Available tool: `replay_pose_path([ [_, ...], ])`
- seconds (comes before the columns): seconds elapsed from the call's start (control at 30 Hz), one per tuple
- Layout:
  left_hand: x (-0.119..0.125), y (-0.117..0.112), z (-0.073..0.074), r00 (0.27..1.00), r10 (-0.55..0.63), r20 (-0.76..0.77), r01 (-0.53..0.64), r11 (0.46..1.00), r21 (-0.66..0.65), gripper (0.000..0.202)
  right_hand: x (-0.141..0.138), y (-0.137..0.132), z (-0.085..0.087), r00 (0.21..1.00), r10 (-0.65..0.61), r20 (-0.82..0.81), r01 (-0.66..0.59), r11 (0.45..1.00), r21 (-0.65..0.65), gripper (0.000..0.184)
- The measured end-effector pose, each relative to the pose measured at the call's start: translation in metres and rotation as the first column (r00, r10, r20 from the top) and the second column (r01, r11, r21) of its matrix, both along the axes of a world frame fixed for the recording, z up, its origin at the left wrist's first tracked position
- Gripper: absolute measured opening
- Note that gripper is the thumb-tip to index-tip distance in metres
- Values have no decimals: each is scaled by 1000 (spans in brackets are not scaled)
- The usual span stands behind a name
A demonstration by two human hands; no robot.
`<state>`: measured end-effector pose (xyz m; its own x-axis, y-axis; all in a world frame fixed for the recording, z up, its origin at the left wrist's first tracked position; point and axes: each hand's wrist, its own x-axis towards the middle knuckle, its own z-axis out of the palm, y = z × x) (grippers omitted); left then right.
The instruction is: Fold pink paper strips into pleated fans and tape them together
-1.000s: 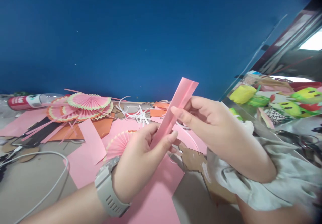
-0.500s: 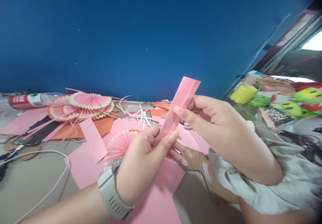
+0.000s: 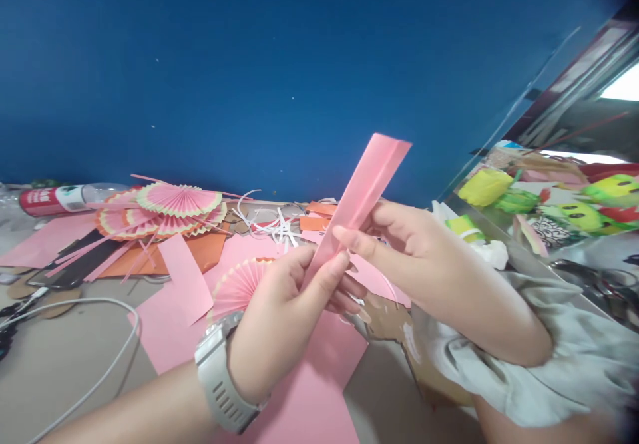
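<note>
Between both hands, a folded strip of pink paper slants up to the right, a crease running along its length. My left hand, with a grey watch at the wrist, pinches its lower end between thumb and fingers. Higher up, the thumb and fingers of my right hand grip the strip's right edge. Beneath the hands lie pink paper sheets, with a pleated pink fan just behind the left hand.
Pleated rosettes, orange paper and white paper shreds lie along the blue wall. At left are a bottle, a black phone and a white cable. Coloured crafts fill the right side.
The pink strip has moved slightly up and to the right, with more of it showing above my right hand. My right hand has shifted a little left and down along it.
</note>
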<state>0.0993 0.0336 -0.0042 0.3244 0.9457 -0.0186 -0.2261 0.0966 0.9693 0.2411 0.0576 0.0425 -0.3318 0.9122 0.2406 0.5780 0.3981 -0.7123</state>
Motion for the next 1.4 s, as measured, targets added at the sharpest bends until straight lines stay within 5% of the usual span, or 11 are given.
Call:
replay_pose_path([
  [0.33, -1, -6, -1, 998, 6, -59, 0, 996, 92, 27, 1, -2, 2, 1000, -9, -26, 9, 1000, 11, 21],
  [0.9, -3, -4, -2, 971, -151, -187, 171, 981, 97, 30, 10, 1, 2, 999, -46, 22, 45, 998, 50, 24],
  [1.27, -1, -2, -11, 982, 6, -191, 8, 997, 75, 34, 2, 0, 2, 994, -97, 53, 93, 993, 75, 28],
  [1.4, 1, -3, -10, 984, -37, -173, 55, 993, 102, 34, -2, -3, 6, 989, -138, 42, 135, 988, 82, 33],
])
